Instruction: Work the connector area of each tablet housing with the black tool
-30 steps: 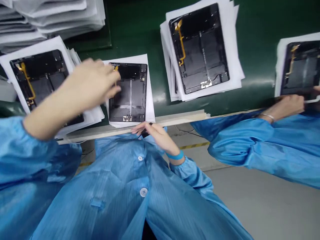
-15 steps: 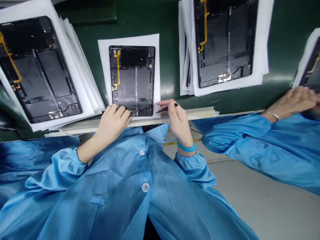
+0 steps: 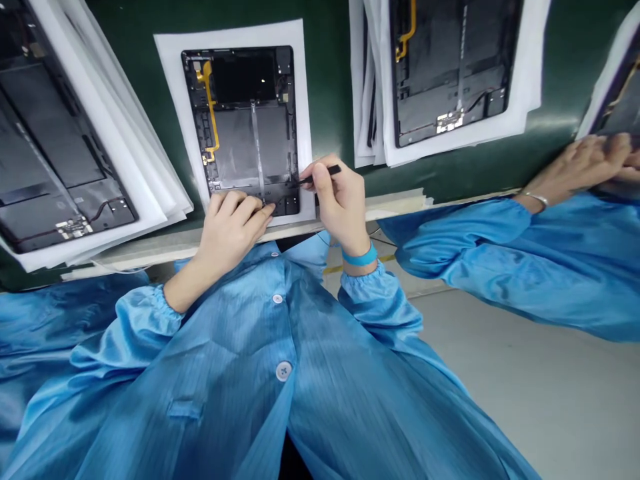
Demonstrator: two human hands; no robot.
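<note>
I have the right hand [image 3: 340, 207] pinched narrow around a thin black tool [image 3: 323, 173], thumb and forefinger closed on its shaft. The tool's tip touches the near right part of the open tablet shell [image 3: 245, 133], just left of that hand's fingertips. The left hand [image 3: 233, 223] holds nothing that I can see. Its fingers lie together, slightly bent, pressing on the shell's near edge, just left of the tool tip. The shell lies straight ahead of both hands on a white foam sheet [image 3: 167, 67], which rests on the green bench [image 3: 327, 80]. A yellow flex cable [image 3: 210, 107] runs along the shell's side beyond the left hand. Further left of the left hand I see a stack of shells on sheets [image 3: 45, 153], and beyond and right of the right hand sits another stack [image 3: 450, 67]. Well off to the right, a co-worker's hand [image 3: 575, 167] rests at the edge of the view.
</note>
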